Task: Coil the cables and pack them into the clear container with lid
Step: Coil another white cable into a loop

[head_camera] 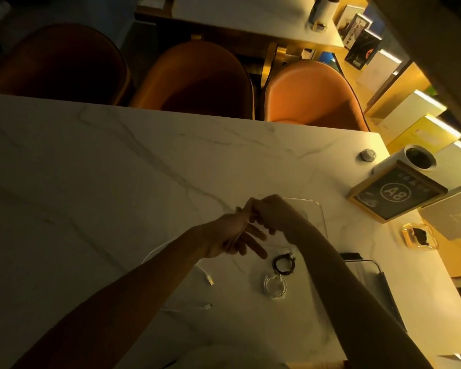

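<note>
"A8" in a circle on the gold-framed table sign (396,192)

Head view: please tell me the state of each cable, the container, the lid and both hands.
black cable: coiled, lying on the table.
coiled white cable: coiled, lying beside the black one.
loose white cable: uncoiled, trailing across the table.
clear container: open, partly hidden by the hands.
lid: off, lying apart.
left hand: fingers extended.
right hand: curled; its hold unclear.

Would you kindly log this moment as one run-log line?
left hand: fingers extended | right hand: curled at left hand's fingers | white cable: loose on table | black coil, white coil: coiled
</note>
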